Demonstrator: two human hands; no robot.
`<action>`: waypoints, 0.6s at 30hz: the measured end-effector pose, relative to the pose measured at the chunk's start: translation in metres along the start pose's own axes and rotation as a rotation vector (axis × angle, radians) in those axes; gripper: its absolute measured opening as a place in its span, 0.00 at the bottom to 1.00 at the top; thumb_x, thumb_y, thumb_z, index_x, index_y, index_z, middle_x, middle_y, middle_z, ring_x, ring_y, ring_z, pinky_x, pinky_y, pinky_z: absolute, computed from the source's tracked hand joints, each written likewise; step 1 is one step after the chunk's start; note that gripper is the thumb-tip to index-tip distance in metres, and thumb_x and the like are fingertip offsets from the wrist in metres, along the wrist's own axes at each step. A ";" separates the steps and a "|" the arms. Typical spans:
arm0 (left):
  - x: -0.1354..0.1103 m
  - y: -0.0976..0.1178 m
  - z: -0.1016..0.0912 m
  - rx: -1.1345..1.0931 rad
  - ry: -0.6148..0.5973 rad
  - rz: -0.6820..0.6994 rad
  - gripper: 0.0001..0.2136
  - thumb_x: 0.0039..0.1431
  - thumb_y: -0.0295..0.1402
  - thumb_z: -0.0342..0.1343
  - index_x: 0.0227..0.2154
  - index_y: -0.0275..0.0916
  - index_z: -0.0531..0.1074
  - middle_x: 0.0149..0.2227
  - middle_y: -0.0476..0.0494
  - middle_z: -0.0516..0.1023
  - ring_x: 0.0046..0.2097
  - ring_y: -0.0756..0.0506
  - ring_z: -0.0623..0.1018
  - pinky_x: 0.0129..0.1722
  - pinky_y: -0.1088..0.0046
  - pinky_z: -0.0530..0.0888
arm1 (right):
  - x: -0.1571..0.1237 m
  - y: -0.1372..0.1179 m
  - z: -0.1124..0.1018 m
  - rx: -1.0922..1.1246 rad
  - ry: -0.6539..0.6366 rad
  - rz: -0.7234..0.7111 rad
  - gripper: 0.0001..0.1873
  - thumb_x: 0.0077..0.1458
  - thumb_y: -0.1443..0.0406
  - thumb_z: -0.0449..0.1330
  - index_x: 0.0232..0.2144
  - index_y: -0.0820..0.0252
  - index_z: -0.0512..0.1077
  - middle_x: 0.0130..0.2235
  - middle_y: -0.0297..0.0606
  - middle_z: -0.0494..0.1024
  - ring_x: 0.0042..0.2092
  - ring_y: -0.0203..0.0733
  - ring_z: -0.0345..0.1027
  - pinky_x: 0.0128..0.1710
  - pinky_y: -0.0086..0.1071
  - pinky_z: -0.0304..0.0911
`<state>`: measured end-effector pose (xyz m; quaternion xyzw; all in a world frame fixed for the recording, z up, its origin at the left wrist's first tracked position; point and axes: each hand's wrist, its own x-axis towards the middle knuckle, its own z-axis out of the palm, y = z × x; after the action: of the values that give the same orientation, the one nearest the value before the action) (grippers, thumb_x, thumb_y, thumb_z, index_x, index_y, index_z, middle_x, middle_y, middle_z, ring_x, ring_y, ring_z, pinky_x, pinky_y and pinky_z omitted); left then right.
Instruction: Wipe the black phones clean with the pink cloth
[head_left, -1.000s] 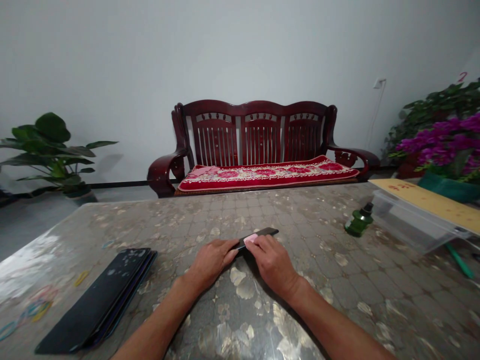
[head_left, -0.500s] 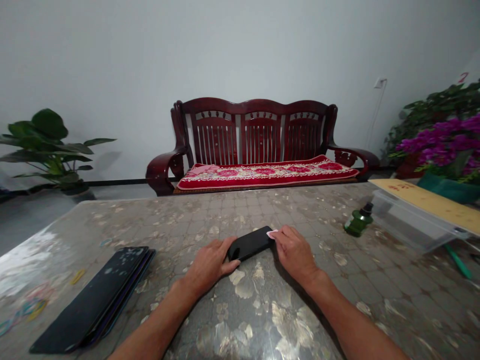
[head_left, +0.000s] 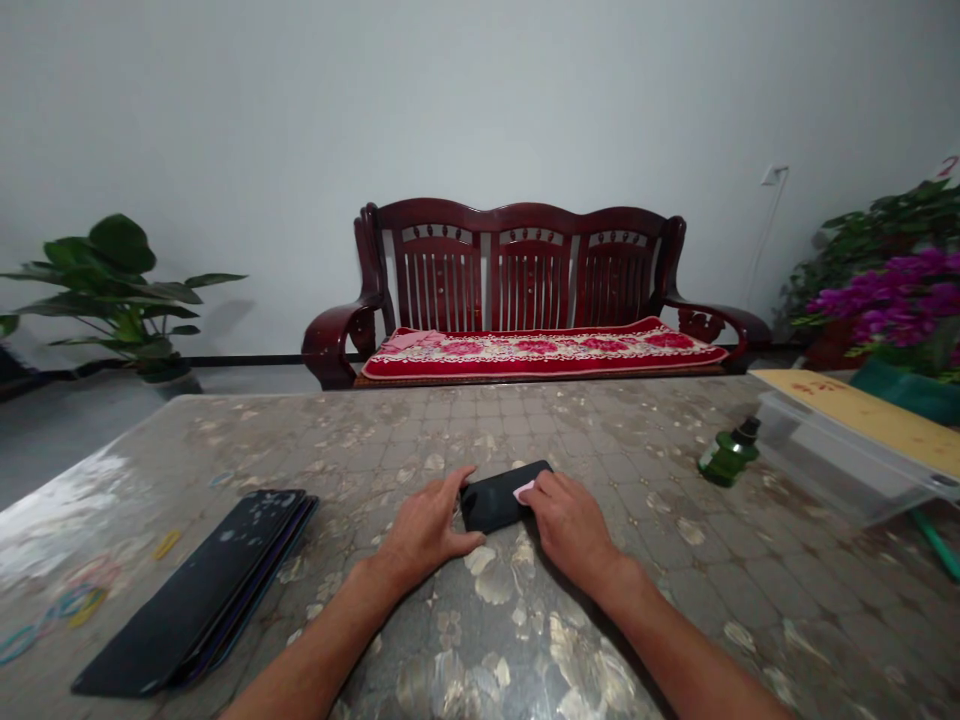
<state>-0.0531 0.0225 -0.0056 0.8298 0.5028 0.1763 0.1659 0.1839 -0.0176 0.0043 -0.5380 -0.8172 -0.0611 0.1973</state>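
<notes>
A black smartphone (head_left: 491, 500) lies flat on the patterned table, its dark face up. My left hand (head_left: 429, 520) steadies its left end, thumb along the near edge and forefinger at the far edge. Pinched in the fingers of my right hand (head_left: 566, 515) is a small pale pink piece (head_left: 524, 492), perhaps cloth or a pad, pressed on the right part of the phone's face. My right fingers cover most of this piece.
A stack of flat dark slabs (head_left: 199, 590) lies at the left, near a yellow band (head_left: 166, 544) and several coloured bands (head_left: 75, 605). At the right stand a green bottle (head_left: 726, 458) and a clear plastic box (head_left: 832, 465) under a yellow board (head_left: 862, 405). A wooden bench (head_left: 529, 270) is beyond the table.
My right hand has slid the pink piece from the phone's right end leftward along its face. My left hand still keeps the phone's left end. The view has shifted slightly.
</notes>
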 end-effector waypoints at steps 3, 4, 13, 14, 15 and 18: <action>0.001 -0.001 0.000 -0.024 0.003 0.009 0.39 0.47 0.38 0.65 0.63 0.40 0.58 0.51 0.38 0.77 0.47 0.38 0.78 0.48 0.61 0.73 | 0.004 0.010 0.000 -0.067 0.010 0.118 0.14 0.61 0.75 0.56 0.41 0.57 0.78 0.37 0.41 0.75 0.40 0.46 0.66 0.40 0.36 0.58; 0.001 0.000 0.000 -0.039 0.003 0.014 0.39 0.47 0.37 0.65 0.63 0.40 0.58 0.51 0.38 0.77 0.47 0.38 0.78 0.48 0.61 0.74 | 0.005 0.010 -0.001 -0.068 0.006 0.122 0.14 0.61 0.75 0.56 0.41 0.57 0.78 0.37 0.41 0.75 0.41 0.46 0.66 0.40 0.35 0.59; 0.002 0.001 -0.001 -0.121 0.012 0.025 0.39 0.44 0.33 0.65 0.61 0.40 0.59 0.51 0.39 0.77 0.42 0.41 0.78 0.45 0.62 0.75 | 0.017 -0.004 -0.005 -0.026 -0.085 -0.078 0.12 0.60 0.74 0.57 0.39 0.55 0.78 0.37 0.39 0.76 0.41 0.44 0.67 0.39 0.33 0.59; 0.002 0.000 -0.001 -0.125 0.011 0.028 0.39 0.44 0.34 0.65 0.61 0.40 0.59 0.51 0.38 0.77 0.42 0.41 0.78 0.45 0.61 0.75 | 0.020 0.000 -0.005 -0.055 -0.079 -0.041 0.13 0.60 0.74 0.57 0.39 0.56 0.79 0.37 0.40 0.76 0.40 0.44 0.68 0.39 0.34 0.59; 0.002 0.000 -0.001 -0.130 0.008 0.028 0.39 0.45 0.34 0.65 0.61 0.40 0.58 0.52 0.38 0.76 0.42 0.41 0.79 0.45 0.61 0.75 | 0.023 0.003 -0.004 -0.082 -0.073 -0.003 0.13 0.60 0.74 0.56 0.38 0.56 0.79 0.36 0.40 0.77 0.40 0.44 0.68 0.39 0.34 0.59; 0.003 0.000 -0.001 -0.134 0.003 0.027 0.39 0.45 0.34 0.65 0.61 0.40 0.59 0.52 0.38 0.77 0.41 0.41 0.79 0.46 0.61 0.75 | 0.031 0.004 0.001 -0.100 -0.065 0.052 0.13 0.61 0.73 0.56 0.36 0.56 0.79 0.36 0.41 0.77 0.40 0.45 0.68 0.38 0.34 0.59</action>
<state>-0.0524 0.0251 -0.0046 0.8233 0.4789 0.2131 0.2178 0.1768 0.0105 0.0153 -0.5699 -0.8049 -0.0791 0.1452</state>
